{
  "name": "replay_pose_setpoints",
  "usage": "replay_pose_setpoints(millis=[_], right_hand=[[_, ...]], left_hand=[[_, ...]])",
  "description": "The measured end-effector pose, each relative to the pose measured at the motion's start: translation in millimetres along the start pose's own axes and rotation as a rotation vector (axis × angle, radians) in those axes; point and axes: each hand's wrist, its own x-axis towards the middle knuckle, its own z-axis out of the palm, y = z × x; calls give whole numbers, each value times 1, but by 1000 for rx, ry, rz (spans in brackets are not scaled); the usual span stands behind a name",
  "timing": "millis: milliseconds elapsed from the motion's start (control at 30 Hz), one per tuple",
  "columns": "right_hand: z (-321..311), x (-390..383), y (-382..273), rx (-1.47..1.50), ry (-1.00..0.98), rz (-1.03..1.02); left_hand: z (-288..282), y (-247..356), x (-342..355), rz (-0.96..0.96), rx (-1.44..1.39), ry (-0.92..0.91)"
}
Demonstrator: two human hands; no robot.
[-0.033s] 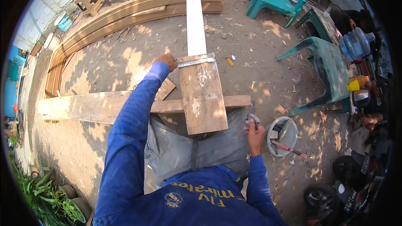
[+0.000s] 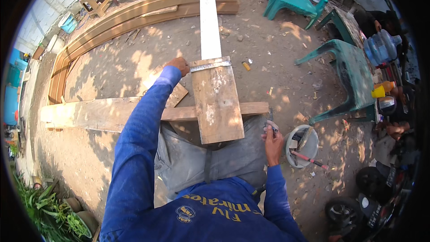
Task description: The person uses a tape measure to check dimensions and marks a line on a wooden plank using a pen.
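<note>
Seen from my head camera, my left hand (image 2: 180, 66) reaches forward in its blue sleeve and closes on the left end of a metal square (image 2: 210, 65), which lies flat across the far end of a short, wide wooden board (image 2: 217, 101). That board rests crosswise on a long plank (image 2: 103, 114) running along the dirt ground (image 2: 268, 62) in front of my knees, its near end over my lap. A pale, narrow board (image 2: 209, 18) continues away from the square towards a stack of timber frames (image 2: 134, 15). My right hand (image 2: 272, 140) is down by my right knee, fingers curled around a small dark tool, possibly a pencil or marker; I cannot tell which. Just beside that hand stands a white bucket (image 2: 302, 147), and inside it I see a red-handled tool (image 2: 309, 159) and other bits I cannot make out. At the right edge of the ground stand green plastic chairs (image 2: 349, 74), with a large blue water bottle (image 2: 380, 47) lying beyond them.
</note>
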Motion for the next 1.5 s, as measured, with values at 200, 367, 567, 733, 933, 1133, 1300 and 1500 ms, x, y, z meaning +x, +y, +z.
replay_pose_setpoints(millis=[200, 367, 567, 733, 933, 1133, 1300, 1500], right_hand=[[70, 84, -64, 66, -140, -379], [145, 163, -138, -206, -287, -490], [209, 209, -138, -247, -429, -628], [221, 223, -111, -160, -471, -460], [219, 221, -114, -270, -487, -478], [212, 215, -125, -339, -531, -497], [211, 216, -126, -373, -557, -488], [210, 215, -127, -377, -567, -497]], left_hand=[[20, -7, 7, 27, -27, 48], [14, 3, 13, -41, 10, 35], [12, 9, 16, -32, 27, 18], [11, 11, 13, 27, 92, -20], [1, 12, 9, -19, 56, -86], [-2, 17, 7, -59, 62, -100], [-2, 17, 8, -42, 70, -85], [-3, 19, 5, -59, 43, -94]])
